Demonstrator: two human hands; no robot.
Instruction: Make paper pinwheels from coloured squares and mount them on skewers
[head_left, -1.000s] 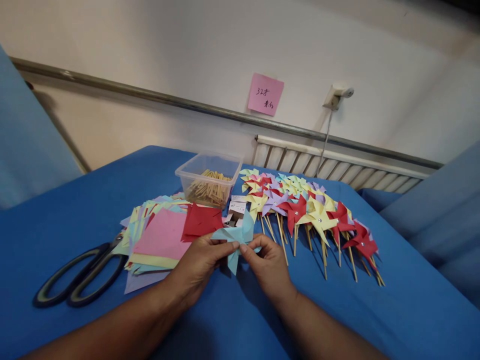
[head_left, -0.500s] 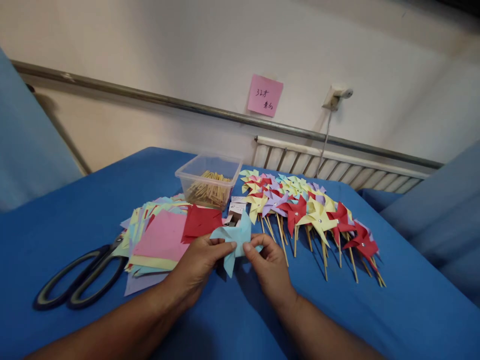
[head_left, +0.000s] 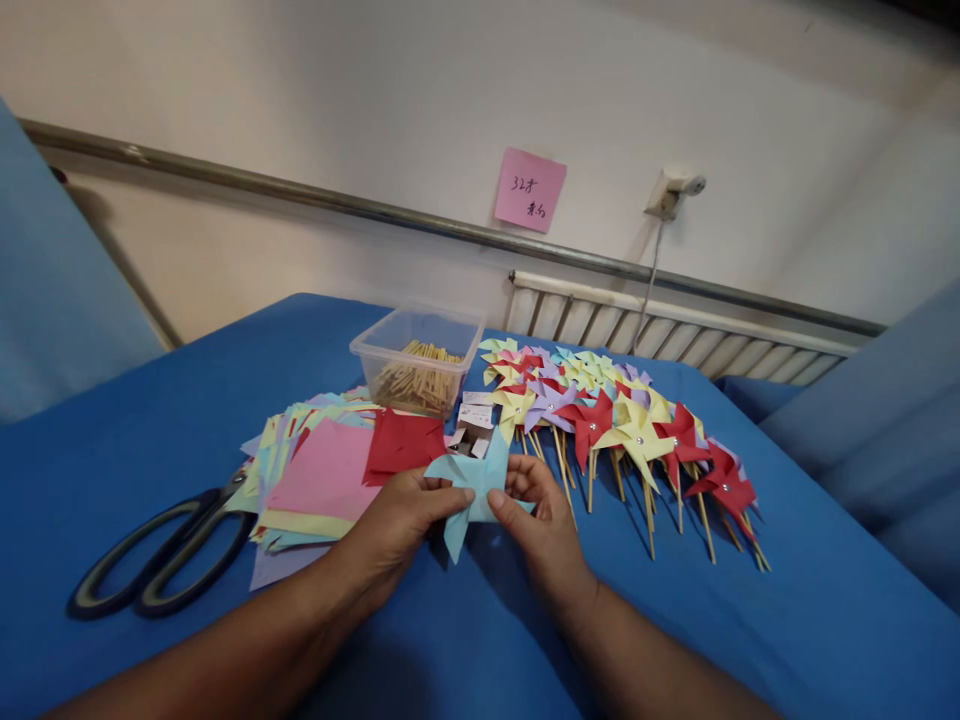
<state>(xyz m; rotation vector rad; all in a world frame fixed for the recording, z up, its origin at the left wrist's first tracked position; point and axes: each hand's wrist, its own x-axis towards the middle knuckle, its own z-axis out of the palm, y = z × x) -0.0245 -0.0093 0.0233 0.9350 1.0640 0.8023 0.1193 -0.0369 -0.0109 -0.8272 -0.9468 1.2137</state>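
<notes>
A light blue paper pinwheel (head_left: 480, 482) is held up over the blue table, its blades folded in. My left hand (head_left: 412, 512) pinches it from the left, thumb near the middle. From the other side my right hand (head_left: 541, 515) grips it, thumb on the front and fingers curled behind. No stick shows on this pinwheel. Just behind it lies a small open white box (head_left: 474, 425), its contents hard to make out. Red paper squares (head_left: 405, 445) lie beyond my left hand, on a pile of coloured paper (head_left: 322, 470).
Scissors (head_left: 180, 550) with dark handles lie at the left, blades under the paper. A clear plastic tub (head_left: 416, 350) holds many short wooden sticks. Finished pinwheels on sticks (head_left: 637, 440) cover the right back of the blue table (head_left: 810, 600). A radiator (head_left: 675, 330) stands behind.
The light blue pinwheel has turned slightly and sunk a little in my hands. The fingers of my right hand have shifted behind it. Everything on the table stays put.
</notes>
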